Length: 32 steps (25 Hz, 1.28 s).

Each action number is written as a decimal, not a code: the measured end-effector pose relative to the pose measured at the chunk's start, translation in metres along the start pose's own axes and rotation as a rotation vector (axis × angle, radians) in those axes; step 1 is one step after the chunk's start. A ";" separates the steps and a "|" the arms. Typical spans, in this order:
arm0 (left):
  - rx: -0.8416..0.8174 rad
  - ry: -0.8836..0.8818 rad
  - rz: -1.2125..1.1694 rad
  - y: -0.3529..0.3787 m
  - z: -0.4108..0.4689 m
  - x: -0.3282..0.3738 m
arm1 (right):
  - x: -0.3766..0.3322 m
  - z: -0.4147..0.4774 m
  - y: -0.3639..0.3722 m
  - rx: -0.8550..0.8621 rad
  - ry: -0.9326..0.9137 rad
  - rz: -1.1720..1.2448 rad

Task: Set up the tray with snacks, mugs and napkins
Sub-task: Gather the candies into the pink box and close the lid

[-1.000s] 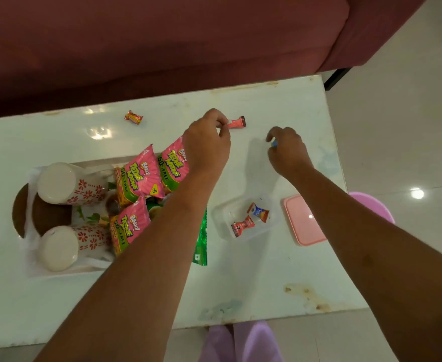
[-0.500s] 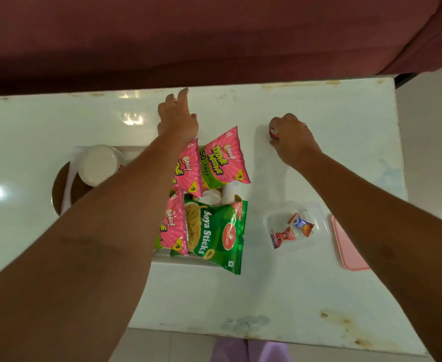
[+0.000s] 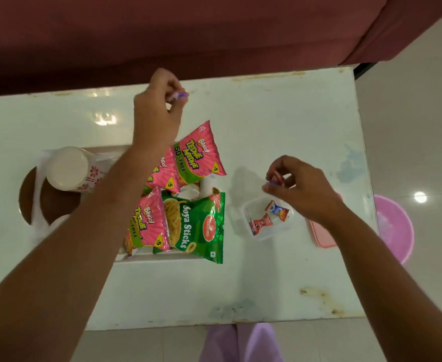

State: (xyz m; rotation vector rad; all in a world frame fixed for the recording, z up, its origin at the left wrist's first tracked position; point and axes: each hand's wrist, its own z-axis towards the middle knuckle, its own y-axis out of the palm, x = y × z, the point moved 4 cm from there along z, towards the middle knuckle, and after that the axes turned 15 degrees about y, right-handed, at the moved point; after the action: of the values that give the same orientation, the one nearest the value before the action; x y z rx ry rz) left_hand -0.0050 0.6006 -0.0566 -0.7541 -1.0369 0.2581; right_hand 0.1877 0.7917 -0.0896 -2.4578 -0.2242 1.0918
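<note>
Fingers first: the right hand (image 3: 303, 189) has its thumb and forefinger pinched together on a small wrapped candy (image 3: 274, 182), hanging just above the clear plastic tub (image 3: 248, 211) at about 4 o'clock on the table (image 3: 280, 121). The left hand (image 3: 157, 111) is up at 11 o'clock doing the same thing — tips clamped on another candy (image 3: 179, 95), only a purple twist end showing.

Looks to me like the sweets are being collected into the tub, which already has two in it. To do it well I'd bring the right hand a touch lower and over the middle of the tub before letting go — it's light and shallow, so a drop near the rim could bounce out or tip it. The left one has to cross over the snack packets, so keep it high.

The right hand's candy seems to lie roughly 9-to-3, purple end toward 9, though it's mostly hidden. The green Soya Sticks packet (image 3: 199, 226) on the tray (image 3: 162, 257) runs 12-to-6, and the pink Bingo packet (image 3: 197, 155) tilts toward 1 o'clock. A floral mug (image 3: 71, 169) lies on its side at 9.
</note>
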 end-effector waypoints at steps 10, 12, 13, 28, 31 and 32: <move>-0.417 0.041 -0.070 0.087 -0.157 0.097 | 0.029 -0.035 -0.001 0.214 0.024 -0.081; -0.493 0.065 0.017 0.093 -0.160 0.097 | 0.032 -0.041 -0.002 0.218 0.072 -0.037; -0.520 0.090 0.052 0.094 -0.161 0.099 | 0.032 -0.045 0.000 0.201 0.078 -0.050; -0.510 -0.671 -0.235 0.081 -0.208 0.099 | 0.124 -0.067 -0.005 0.441 0.594 -0.397; -0.500 -0.731 -0.259 0.087 -0.206 0.100 | 0.126 -0.060 -0.003 0.436 0.580 -0.381; -0.481 -0.737 -0.265 0.088 -0.205 0.100 | 0.125 -0.058 -0.004 0.425 0.587 -0.362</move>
State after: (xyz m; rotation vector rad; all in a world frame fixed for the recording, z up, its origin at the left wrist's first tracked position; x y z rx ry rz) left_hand 0.2328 0.6264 -0.1069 -0.9648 -1.9263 0.0466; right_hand 0.3149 0.8160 -0.1363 -2.1233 -0.2111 0.2122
